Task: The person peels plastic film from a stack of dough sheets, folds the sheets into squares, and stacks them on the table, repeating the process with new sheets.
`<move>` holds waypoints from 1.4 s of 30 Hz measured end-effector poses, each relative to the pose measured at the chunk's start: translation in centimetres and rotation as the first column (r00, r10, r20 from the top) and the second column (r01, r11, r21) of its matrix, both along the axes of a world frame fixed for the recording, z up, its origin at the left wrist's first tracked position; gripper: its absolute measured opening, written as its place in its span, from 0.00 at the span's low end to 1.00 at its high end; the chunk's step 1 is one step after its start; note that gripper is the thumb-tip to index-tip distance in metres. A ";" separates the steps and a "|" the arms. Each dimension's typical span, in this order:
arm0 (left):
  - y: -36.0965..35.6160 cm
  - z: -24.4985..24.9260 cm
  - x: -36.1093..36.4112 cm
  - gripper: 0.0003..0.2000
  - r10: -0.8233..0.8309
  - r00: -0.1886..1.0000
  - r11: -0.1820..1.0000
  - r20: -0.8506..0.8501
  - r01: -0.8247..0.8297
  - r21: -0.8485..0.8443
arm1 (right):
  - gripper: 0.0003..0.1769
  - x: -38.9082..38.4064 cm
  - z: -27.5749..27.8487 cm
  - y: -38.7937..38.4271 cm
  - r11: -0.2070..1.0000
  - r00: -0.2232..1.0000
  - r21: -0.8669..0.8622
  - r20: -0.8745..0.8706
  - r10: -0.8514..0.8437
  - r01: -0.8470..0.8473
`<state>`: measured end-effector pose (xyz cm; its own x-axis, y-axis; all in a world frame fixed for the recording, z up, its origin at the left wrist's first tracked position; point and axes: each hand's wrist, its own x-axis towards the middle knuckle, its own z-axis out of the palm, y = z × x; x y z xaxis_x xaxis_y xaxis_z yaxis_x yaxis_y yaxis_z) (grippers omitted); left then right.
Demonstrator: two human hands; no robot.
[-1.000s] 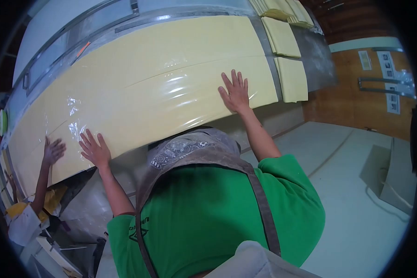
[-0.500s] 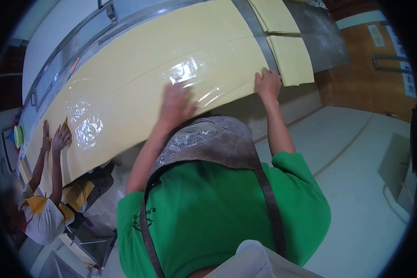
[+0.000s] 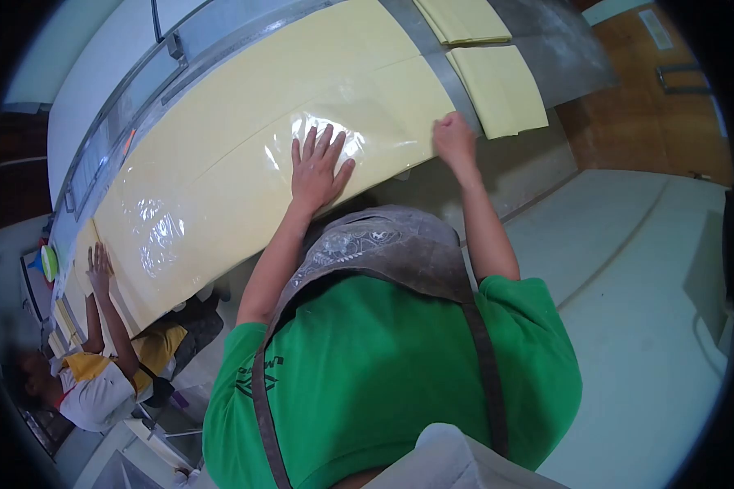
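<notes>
A long pale-yellow sheet (image 3: 245, 130) lies on the table, with shiny clear plastic film (image 3: 160, 232) over at least part of it. My left hand (image 3: 314, 179) rests flat on the film near the front edge, fingers spread and holding nothing. At the sheet's right front corner my right hand (image 3: 455, 140) is closed in a fist. Whatever is inside its fingers is hidden. Just beyond that hand lies a folded yellow stack (image 3: 501, 90), and a second folded stack (image 3: 465, 18) sits behind it.
At the far left, a co-worker (image 3: 106, 391) in white and yellow has hands (image 3: 98, 265) on the sheet's end. A metal rail (image 3: 122, 106) runs along the back. A wooden door (image 3: 661, 106) stands at right. My apron (image 3: 383, 244) is close to the front edge.
My left hand was blurred in motion and now lies flat with spread fingers. My right hand has closed into a fist, slightly farther left. The co-worker's hands have shifted toward the sheet's end.
</notes>
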<state>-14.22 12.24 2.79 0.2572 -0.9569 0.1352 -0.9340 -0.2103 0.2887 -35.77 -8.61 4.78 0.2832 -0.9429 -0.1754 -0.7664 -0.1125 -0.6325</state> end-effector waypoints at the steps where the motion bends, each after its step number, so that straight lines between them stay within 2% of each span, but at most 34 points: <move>1: 0.1 0.1 -0.1 0.29 0.004 1.000 1.000 0.002 -0.004 -0.002 | 0.16 -0.7 -0.5 -1.0 0.987 0.985 -0.150 -0.151 -0.079 0.056; 2: 0.0 0.2 -0.1 0.31 0.000 1.000 1.000 0.008 0.000 0.003 | 0.16 -1.4 -1.2 -1.3 0.987 0.986 -0.154 -0.148 -0.074 0.051; 4: -0.1 0.3 -0.2 0.33 0.003 1.000 1.000 0.014 -0.003 0.002 | 0.17 -2.4 -1.6 -1.4 0.879 0.912 -0.448 -0.408 -0.041 -0.161; 8: -0.2 0.4 -0.3 0.33 0.003 1.000 1.000 0.029 -0.003 -0.012 | 0.19 -2.6 -2.0 -2.1 0.894 0.897 -0.379 -0.439 0.055 -0.240; 10: -0.5 1.3 -0.5 0.32 0.003 0.999 0.999 0.053 -0.001 -0.040 | 0.20 -2.8 -1.6 -2.3 0.920 0.939 -0.359 -0.342 0.028 -0.158; 11: -1.1 1.8 -0.4 0.31 -0.016 0.998 1.000 0.063 0.016 -0.004 | 0.20 -2.8 -1.8 -2.7 0.916 0.939 -0.364 -0.343 0.034 -0.167; 13: -2.5 2.4 -0.4 0.29 -0.022 0.997 0.999 0.070 0.020 0.025 | 0.15 -2.8 -2.6 -3.9 0.958 0.984 -0.277 -0.177 0.024 -0.073; 15: -4.2 2.5 -0.1 0.27 0.012 0.998 0.997 0.058 -0.017 0.079 | 0.14 -3.1 -3.1 -4.9 0.963 0.976 -0.246 -0.209 0.059 -0.111; 17: -5.6 2.7 0.1 0.25 0.037 0.998 0.997 0.049 -0.040 0.063 | 0.13 -2.6 -3.6 -5.7 0.963 0.965 -0.219 -0.241 0.100 -0.154; 19: -6.6 2.2 0.5 0.19 0.008 0.994 0.984 0.112 0.012 -0.179 | 0.11 -2.4 -3.7 -4.8 0.972 0.997 -0.236 -0.076 -0.006 -0.013; 20: -6.7 1.9 0.9 0.19 0.023 0.994 0.983 0.110 -0.003 -0.182 | 0.11 -2.4 -3.6 -4.7 0.971 0.997 -0.239 -0.078 0.009 -0.028; 22: -6.4 2.7 1.5 0.12 0.032 0.957 0.964 -0.289 -0.105 -0.242 | 0.10 -2.2 -2.3 -3.7 0.974 0.992 -0.227 -0.122 -0.010 -0.019; 23: -5.6 3.3 1.6 0.12 0.038 0.957 0.965 -0.287 -0.109 -0.238 | 0.10 -2.0 -1.6 -2.9 0.975 0.993 -0.222 -0.120 -0.004 -0.023; 24: -4.3 4.4 1.5 0.14 0.225 0.824 0.949 -0.520 -0.307 -0.076 | 0.10 -1.0 0.5 -1.2 0.938 0.990 -0.319 -0.079 0.117 -0.136; 25: -3.1 5.0 1.9 0.18 0.407 0.607 0.885 -0.683 -0.446 0.131 | 0.10 0.2 2.5 0.7 0.879 0.970 -0.415 -0.048 0.236 -0.235; 26: -2.0 3.2 3.4 0.26 0.498 0.271 0.833 -0.824 -0.415 0.367 | 0.10 1.6 4.7 2.9 0.808 0.929 -0.466 -0.099 0.357 -0.360; 27: -0.8 2.5 3.6 0.26 0.507 0.272 0.829 -0.818 -0.412 0.377 | 0.10 2.8 6.2 5.4 0.718 0.869 -0.505 -0.158 0.468 -0.478; 28: 0.3 2.2 3.6 0.30 0.285 -0.076 0.895 -0.956 -0.336 0.293 | 0.11 4.1 6.4 7.8 0.696 0.833 -0.501 -0.099 0.544 -0.514; 29: 1.1 2.1 3.6 0.36 0.027 -0.425 0.936 -0.905 -0.307 0.173 | 0.13 5.2 6.5 9.5 0.667 0.785 -0.501 -0.039 0.619 -0.551; 30: 2.0 2.5 3.6 0.42 0.024 -0.480 0.953 -0.877 -0.253 0.164 | 0.13 5.8 6.6 10.6 0.664 0.777 -0.497 -0.032 0.629 -0.559; 31: 2.2 2.1 3.4 0.42 0.023 -0.476 0.947 -0.879 -0.271 0.171 | 0.17 6.5 6.6 11.4 0.712 0.774 -0.446 0.064 0.630 -0.543; 32: 2.0 1.6 2.8 0.42 -0.003 -0.453 0.897 -0.892 -0.396 0.198 | 0.20 7.3 6.5 12.0 0.753 0.766 -0.391 0.160 0.622 -0.530; 33: 2.1 1.3 2.6 0.43 -0.025 -0.429 0.828 -0.903 -0.514 0.222 | 0.20 7.8 5.0 11.4 0.746 0.753 -0.386 0.170 0.636 -0.543; 34: 2.4 1.3 2.9 0.37 0.076 -0.471 0.799 -0.879 -0.498 0.336 | 0.24 8.1 2.3 9.9 0.754 0.831 -0.421 0.002 0.557 -0.505; 35: 2.7 1.1 2.8 0.37 0.073 -0.471 0.786 -0.879 -0.515 0.341 | 0.28 8.1 0.6 8.8 0.752 0.878 -0.462 -0.162 0.450 -0.470; 36: 2.8 0.9 2.7 0.35 0.179 -0.232 0.784 -0.956 -0.553 0.281 | 0.28 8.3 0.5 8.5 0.745 0.870 -0.460 -0.156 0.468 -0.483; 37: 3.1 0.8 2.9 0.33 0.282 0.023 0.790 -0.959 -0.572 0.218 | 0.29 8.8 0.5 8.5 0.788 0.853 -0.326 -0.221 0.473 -0.521; 38: 3.7 0.6 2.7 0.33 0.294 0.017 0.779 -0.956 -0.584 0.229 | 0.30 8.9 0.4 8.6 0.820 0.826 -0.178 -0.287 0.485 -0.543; 39: 4.4 0.4 2.3 0.32 0.305 0.231 0.752 -0.924 -0.654 0.085 | 0.30 9.0 -0.1 8.7 0.815 0.819 -0.168 -0.284 0.499 -0.555; 41: 5.4 0.1 1.8 0.29 0.348 0.613 0.700 -0.709 -0.673 -0.239 | 0.29 9.4 -1.4 8.6 0.871 0.879 -0.176 -0.237 0.414 -0.458; 42: 5.9 -0.1 1.7 0.29 0.357 0.611 0.694 -0.706 -0.680 -0.238 | 0.29 9.3 -2.5 8.2 0.867 0.875 -0.174 -0.233 0.424 -0.467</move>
<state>-12.55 18.18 2.68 0.8626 -0.4872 0.1364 -0.3111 -0.2983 0.9023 -26.43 -0.38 2.30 0.6655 -0.7431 -0.0696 -0.6992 -0.5881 -0.4066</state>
